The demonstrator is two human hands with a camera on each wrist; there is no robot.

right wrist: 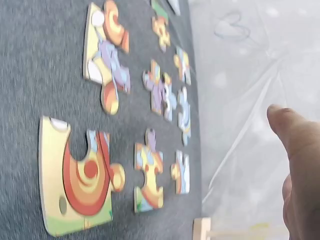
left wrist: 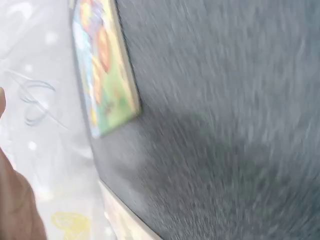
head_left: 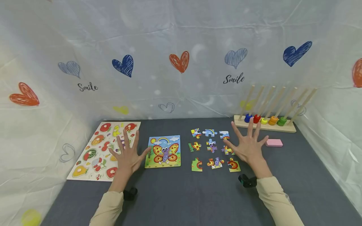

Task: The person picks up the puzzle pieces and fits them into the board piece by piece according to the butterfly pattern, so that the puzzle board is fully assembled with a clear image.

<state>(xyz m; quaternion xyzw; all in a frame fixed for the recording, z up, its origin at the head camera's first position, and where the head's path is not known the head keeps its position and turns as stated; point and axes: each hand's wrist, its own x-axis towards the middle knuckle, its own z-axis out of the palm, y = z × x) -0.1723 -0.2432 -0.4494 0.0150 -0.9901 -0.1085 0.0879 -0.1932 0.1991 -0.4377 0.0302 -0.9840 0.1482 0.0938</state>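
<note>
My left hand (head_left: 128,159), fingers spread, is held over the dark table between a fruit board (head_left: 96,147) and a butterfly picture board (head_left: 163,151). Its thumb overlaps the left edge of the picture board in the head view. My right hand (head_left: 250,147) is also spread wide and holds nothing. Beside it, to the left, lie several separate butterfly jigsaw pieces in loose rows, among them a corner piece (right wrist: 77,185) with an orange swirl and a purple body piece (head_left: 216,163). In the left wrist view the picture board (left wrist: 107,70) is blurred.
Behind my right hand stands a wooden peg rack (head_left: 266,124) with tall rods and coloured rings. A pink block (head_left: 274,142) lies right of that hand. A white sheet (head_left: 181,91) printed with hearts hangs behind the dark tabletop (head_left: 175,197).
</note>
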